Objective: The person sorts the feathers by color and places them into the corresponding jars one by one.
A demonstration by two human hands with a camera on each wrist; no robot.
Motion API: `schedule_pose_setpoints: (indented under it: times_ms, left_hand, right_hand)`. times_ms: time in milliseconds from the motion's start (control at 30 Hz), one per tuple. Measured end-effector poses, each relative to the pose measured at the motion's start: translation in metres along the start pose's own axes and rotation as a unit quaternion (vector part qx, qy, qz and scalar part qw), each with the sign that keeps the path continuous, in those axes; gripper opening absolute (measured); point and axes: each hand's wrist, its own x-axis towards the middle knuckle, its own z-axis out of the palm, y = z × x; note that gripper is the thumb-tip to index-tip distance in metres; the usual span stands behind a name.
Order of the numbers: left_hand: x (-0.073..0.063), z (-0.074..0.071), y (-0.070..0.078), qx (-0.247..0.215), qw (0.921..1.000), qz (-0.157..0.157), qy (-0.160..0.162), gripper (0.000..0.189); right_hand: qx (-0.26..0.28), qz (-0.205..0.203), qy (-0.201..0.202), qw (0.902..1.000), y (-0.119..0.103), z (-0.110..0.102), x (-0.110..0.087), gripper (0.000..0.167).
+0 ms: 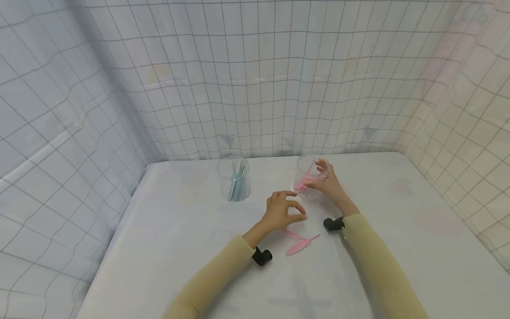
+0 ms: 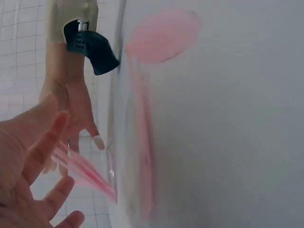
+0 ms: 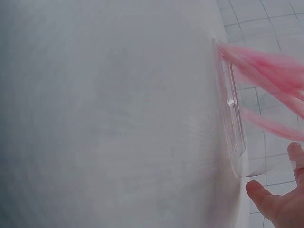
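My right hand (image 1: 328, 184) is at the clear cup (image 1: 301, 166), thumb on the near side and fingers round the far right side. Inside this cup lean several pink feather-shaped pieces (image 3: 270, 71) with thin stems. Nearer to me, my left hand (image 1: 280, 212) hovers over the table, its fingers loosely bent, thumb and forefinger apart and nothing between them. Below it on the table lie a pink feather-shaped piece (image 1: 298, 247) and a second pink piece (image 1: 294, 235), partly covered by the left hand in the head view.
To the left stands another clear cup (image 1: 223, 170) holding several light blue pieces (image 1: 237, 188) with thin stems upward. Behind the white table (image 1: 175, 230) hangs a grid-patterned white cloth (image 1: 259, 88), which also lines both sides. Each wrist carries a black camera mount (image 1: 262, 256).
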Motion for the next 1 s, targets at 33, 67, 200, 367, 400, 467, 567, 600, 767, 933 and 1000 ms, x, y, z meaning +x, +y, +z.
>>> schedule_pose_setpoints:
  times_ms: [33, 67, 200, 367, 400, 467, 567, 600, 767, 933, 1000]
  left_hand:
    - [-0.004, 0.001, -0.001, 0.004, 0.9994, 0.005, -0.034, 0.015]
    - [-0.007, 0.001, -0.001, 0.005, 0.9980, 0.010, -0.063, 0.015]
    - [-0.013, 0.005, -0.004, 0.005, 0.9906, 0.039, -0.131, 0.017]
    - [-0.015, 0.010, -0.005, 0.017, 0.9844, 0.052, -0.167, 0.016]
    - [-0.015, 0.011, -0.005, 0.020, 0.9844, 0.051, -0.167, 0.014]
    - [-0.015, 0.013, -0.004, 0.025, 0.9846, 0.049, -0.166, 0.011]
    - [-0.016, 0.014, -0.004, 0.031, 0.9857, 0.049, -0.158, 0.007]
    - [-0.016, 0.014, -0.005, 0.032, 0.9858, 0.049, -0.157, 0.007]
    - [-0.016, 0.015, -0.007, 0.039, 0.9854, 0.037, -0.161, 0.009]
    - [-0.017, 0.013, -0.007, 0.041, 0.9839, 0.033, -0.170, 0.010]
    - [-0.017, 0.013, -0.007, 0.040, 0.9847, 0.035, -0.166, 0.010]
  right_hand:
    - [-0.001, 0.001, 0.001, 1.0000, 0.000, 0.000, 0.000, 0.092]
    - [0.000, 0.001, 0.002, 1.0000, -0.001, 0.000, 0.000, 0.093]
    - [-0.001, 0.002, 0.004, 1.0000, -0.001, 0.000, 0.001, 0.092]
    - [0.004, 0.004, 0.004, 1.0000, -0.001, 0.000, 0.000, 0.091]
    - [0.007, 0.004, 0.003, 1.0000, -0.001, 0.000, 0.000, 0.091]
    - [0.011, 0.006, 0.002, 0.9999, -0.001, 0.001, -0.001, 0.092]
    - [0.009, 0.007, 0.001, 0.9999, -0.002, 0.001, -0.001, 0.092]
    - [0.006, 0.007, 0.001, 1.0000, -0.002, 0.002, -0.001, 0.092]
    - [0.003, 0.006, -0.001, 1.0000, -0.003, 0.001, -0.002, 0.092]
    - [0.013, 0.006, -0.003, 0.9999, 0.000, 0.000, -0.002, 0.094]
    - [0.015, 0.003, -0.004, 0.9999, 0.004, 0.000, 0.000, 0.095]
